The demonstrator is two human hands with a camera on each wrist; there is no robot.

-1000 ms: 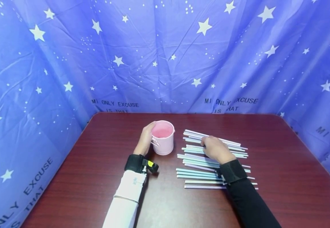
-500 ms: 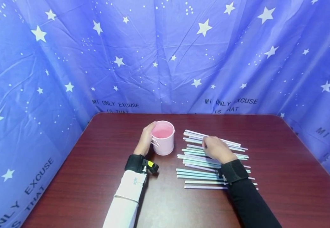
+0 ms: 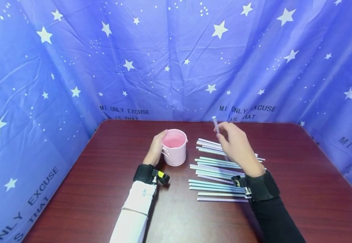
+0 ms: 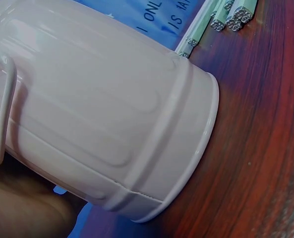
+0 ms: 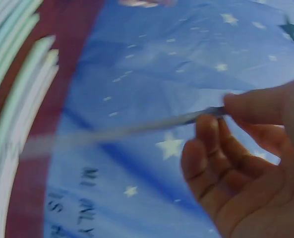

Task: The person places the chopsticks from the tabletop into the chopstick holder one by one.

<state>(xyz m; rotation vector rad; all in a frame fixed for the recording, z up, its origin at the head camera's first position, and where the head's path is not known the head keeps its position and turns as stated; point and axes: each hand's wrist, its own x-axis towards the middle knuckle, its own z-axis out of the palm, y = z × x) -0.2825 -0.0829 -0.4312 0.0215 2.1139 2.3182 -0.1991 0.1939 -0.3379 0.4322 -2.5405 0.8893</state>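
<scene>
From my head, one camera looks forward and down across the table to the curtain. My left wrist camera, tilted, faces the bucket close up — my right one looks past my nearby right hand toward the curtain. All three share the sticks.

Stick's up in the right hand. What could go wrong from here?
The lifted stick might slip or swing: the right hand pinches it near one end. Its far end could disturb the loose sticks on the table. The pink bucket could shift if bumped, though the left hand holds its side.
</scene>
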